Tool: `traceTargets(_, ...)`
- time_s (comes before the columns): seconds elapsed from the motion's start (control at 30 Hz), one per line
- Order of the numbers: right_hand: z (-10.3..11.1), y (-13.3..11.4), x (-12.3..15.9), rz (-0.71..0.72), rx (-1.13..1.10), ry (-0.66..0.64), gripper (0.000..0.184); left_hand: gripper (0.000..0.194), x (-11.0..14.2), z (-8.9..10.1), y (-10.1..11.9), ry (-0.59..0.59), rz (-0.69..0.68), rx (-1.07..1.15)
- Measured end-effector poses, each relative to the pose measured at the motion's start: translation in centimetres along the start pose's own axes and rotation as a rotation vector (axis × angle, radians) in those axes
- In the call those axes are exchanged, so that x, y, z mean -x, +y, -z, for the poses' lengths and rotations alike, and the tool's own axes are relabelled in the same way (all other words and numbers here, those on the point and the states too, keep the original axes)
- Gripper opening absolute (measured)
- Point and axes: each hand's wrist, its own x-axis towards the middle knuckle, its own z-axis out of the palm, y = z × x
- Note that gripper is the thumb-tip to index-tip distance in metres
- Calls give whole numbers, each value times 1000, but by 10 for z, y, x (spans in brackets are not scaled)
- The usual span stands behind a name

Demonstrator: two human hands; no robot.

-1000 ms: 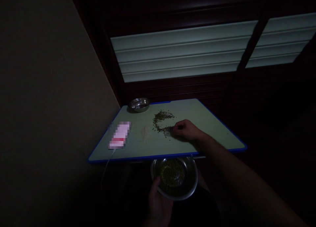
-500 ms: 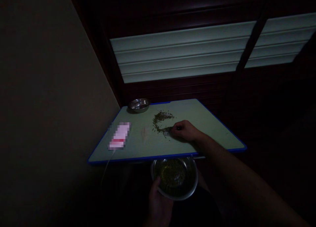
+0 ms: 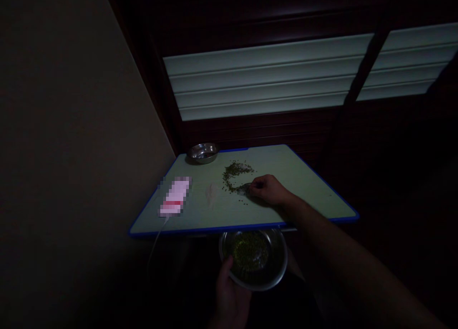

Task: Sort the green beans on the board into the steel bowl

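My left hand (image 3: 231,298) grips the near rim of a steel bowl (image 3: 277,267) holding small green beans, just below the table's front edge. My right hand (image 3: 268,189) rests on the pale green, blue-edged table (image 3: 307,185) with its fingers curled together against a small light object I cannot make out, at the right end of a curved scatter of green beans (image 3: 234,174).
A small empty steel bowl (image 3: 202,153) sits at the table's far left corner. A phone (image 3: 175,196) with a white cable lies on the left side. A pale smear (image 3: 211,195) marks the middle. The left is a wall; dark louvred shutters stand behind.
My right hand has shifted very slightly along the bean scatter. The left hand and its bowl stay in place.
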Motion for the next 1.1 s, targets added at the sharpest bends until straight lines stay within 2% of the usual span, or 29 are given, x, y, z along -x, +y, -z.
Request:
traceTargets(0.2,-2,0,-1,-14,26,23,20,25,1,-2,1,9,8,3)
traceTargets(0.33,-2,0,-2,29,35,27,20,25,2,0,0,-11,2,-17)
traceTargets(0.63,-2,1,-8,55,15,-11,21,25,2,-1,0,2,-1,11)
traceTargets(0.8,-1,-2,-15,125,29,-64,18,24,1,-1,0,18,-3,-2)
traceTargets(1.1,4,-1,-18,125,-4,-175,18,31,3,-1,0,-10,-21,12)
